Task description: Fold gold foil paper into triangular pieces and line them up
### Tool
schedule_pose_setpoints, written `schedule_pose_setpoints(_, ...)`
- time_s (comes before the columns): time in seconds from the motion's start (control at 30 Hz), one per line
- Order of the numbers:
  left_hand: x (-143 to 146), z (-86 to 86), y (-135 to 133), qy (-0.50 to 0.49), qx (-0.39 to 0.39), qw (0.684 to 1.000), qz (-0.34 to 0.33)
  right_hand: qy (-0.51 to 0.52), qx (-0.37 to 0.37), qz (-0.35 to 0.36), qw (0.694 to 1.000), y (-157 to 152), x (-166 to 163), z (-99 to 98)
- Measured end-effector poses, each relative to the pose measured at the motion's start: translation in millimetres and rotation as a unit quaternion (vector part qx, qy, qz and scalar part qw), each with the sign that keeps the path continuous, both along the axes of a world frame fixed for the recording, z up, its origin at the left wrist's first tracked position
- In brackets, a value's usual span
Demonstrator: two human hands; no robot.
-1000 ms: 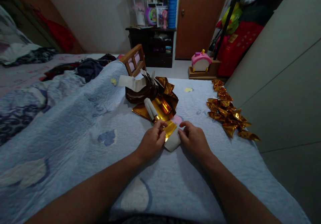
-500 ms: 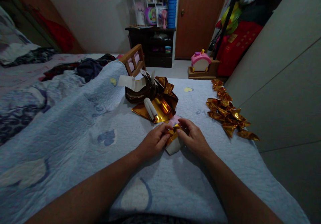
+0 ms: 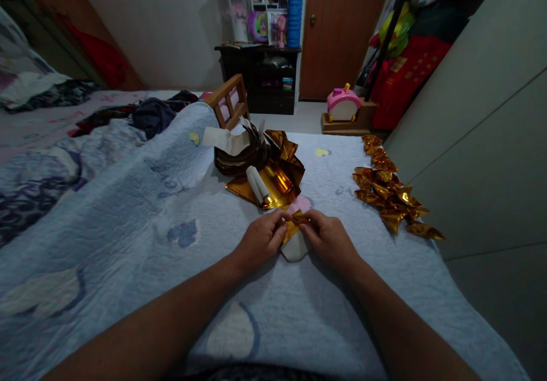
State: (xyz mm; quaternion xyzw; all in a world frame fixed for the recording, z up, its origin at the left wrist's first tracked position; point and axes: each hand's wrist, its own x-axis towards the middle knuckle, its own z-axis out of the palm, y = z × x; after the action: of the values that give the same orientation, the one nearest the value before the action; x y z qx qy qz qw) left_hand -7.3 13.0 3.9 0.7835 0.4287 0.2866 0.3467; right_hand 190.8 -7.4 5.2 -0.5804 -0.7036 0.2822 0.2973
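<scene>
A small sheet of gold foil paper [image 3: 293, 238], white on its underside, lies on the blue quilt [image 3: 141, 227] between my hands. My left hand [image 3: 260, 240] pinches its left edge with closed fingers. My right hand [image 3: 328, 236] pinches the folded gold top from the right. The two hands nearly touch over the paper. Just beyond them sits a loose stack of gold sheets [image 3: 273, 181] with a rolled white piece [image 3: 255, 184] on it.
A row of folded gold paper pieces [image 3: 388, 190] lies on the quilt at the right, near the grey wardrobe wall [image 3: 482, 142]. A dark round container [image 3: 239, 156] and a small wooden chair [image 3: 229, 103] stand behind the stack. Clothes are heaped at left.
My hands have drawn together over the paper. The flat gold flap seen a second ago is now folded smaller and pinched between both hands.
</scene>
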Motion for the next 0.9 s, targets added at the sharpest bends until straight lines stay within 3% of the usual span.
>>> schedule_pose_setpoints(0.13, 2, -4.1, 1, 0.047, 0.05, 0.998, 0.0, -0.143, 0.005, -0.02, 0.99, -1, 0, -4.0)
schedule_pose_setpoints(0.27, 2, -9.1, 3, 0.079, 0.088, 0.993, -0.013, -0.19, -0.007, -0.033, 0.981, 0, 1, -5.5)
schedule_pose_setpoints(0.5, 2, -10.8, 5, 0.083, 0.127, 0.988, -0.032, -0.069, 0.067, -0.023, 0.995, 2, 3, -5.2)
schedule_pose_setpoints(0.63, 2, -10.9, 6, 0.082, 0.14, 0.986, -0.045, 0.012, 0.035, -0.045, 0.998, 4, 2, -4.2)
schedule_pose_setpoints(0.77, 2, -11.7, 7, 0.089, 0.149, 0.983, -0.054, 0.027, 0.004, -0.039, 0.999, 6, 1, -4.3)
schedule_pose_setpoints(0.9, 3, -12.0, 7, 0.094, 0.147, 0.983, -0.053, 0.007, 0.024, -0.024, 0.999, 6, 0, -7.4)
